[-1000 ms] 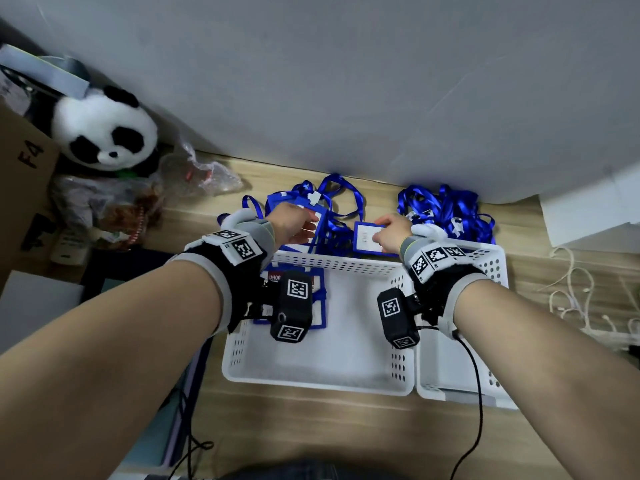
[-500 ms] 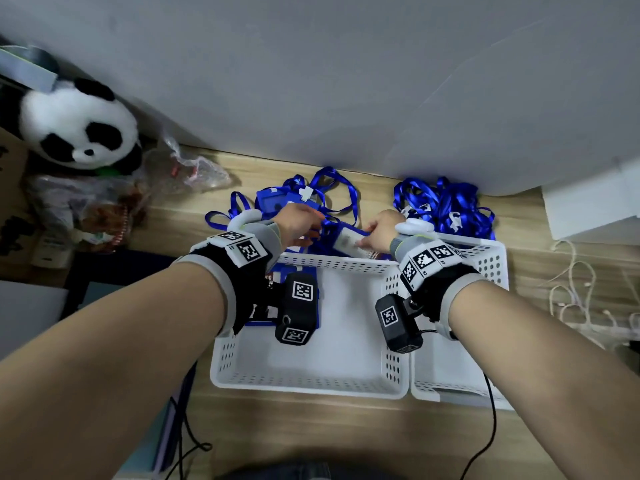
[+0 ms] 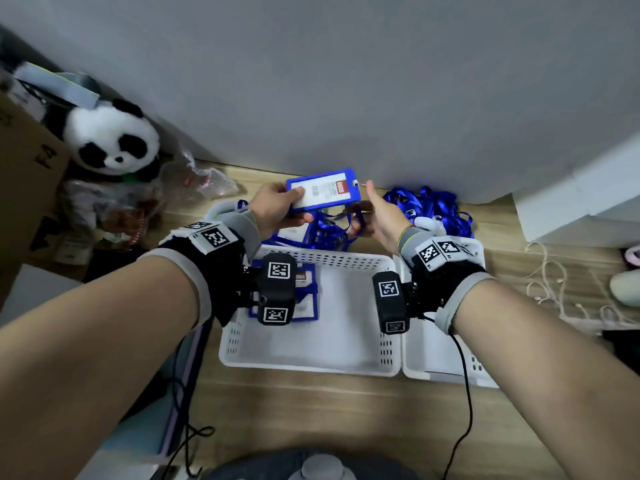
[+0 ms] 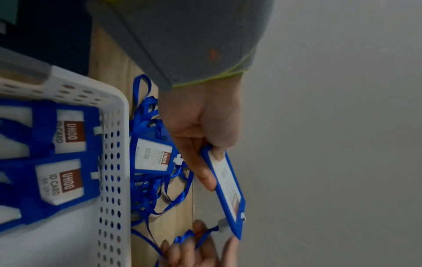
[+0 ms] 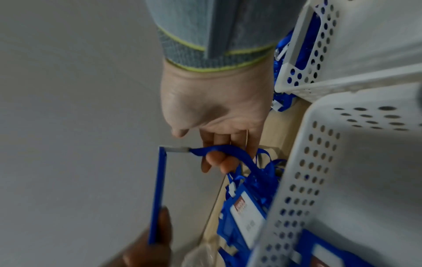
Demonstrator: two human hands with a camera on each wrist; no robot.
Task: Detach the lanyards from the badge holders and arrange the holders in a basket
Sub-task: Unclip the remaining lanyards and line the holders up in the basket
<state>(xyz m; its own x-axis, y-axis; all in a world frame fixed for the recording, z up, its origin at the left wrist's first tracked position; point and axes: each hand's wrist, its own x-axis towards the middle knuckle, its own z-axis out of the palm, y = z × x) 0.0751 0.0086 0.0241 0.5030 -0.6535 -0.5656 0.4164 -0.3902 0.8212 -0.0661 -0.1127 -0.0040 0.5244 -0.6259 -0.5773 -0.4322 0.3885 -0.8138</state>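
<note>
Above the far rim of the left white basket (image 3: 311, 258), at about 12 o'clock in the head view, a blue badge holder (image 3: 323, 190) is held lifted by the left hand (image 3: 273, 211), thumb on its face and fingers curled behind its 9 o'clock end. Its white clip (image 5: 177, 149) sits at the 3 o'clock end, joined to a blue lanyard (image 5: 230, 150) that is looped over the curled fingers of the right hand (image 3: 382, 214), whose thumb stands free. For a clean release, the holder is best kept steady while the clip itself, not the ribbon, is pinched and opened. Two detached holders (image 4: 61, 157) lie in the basket; more attached ones (image 4: 153, 156) are piled just beyond it.
</note>
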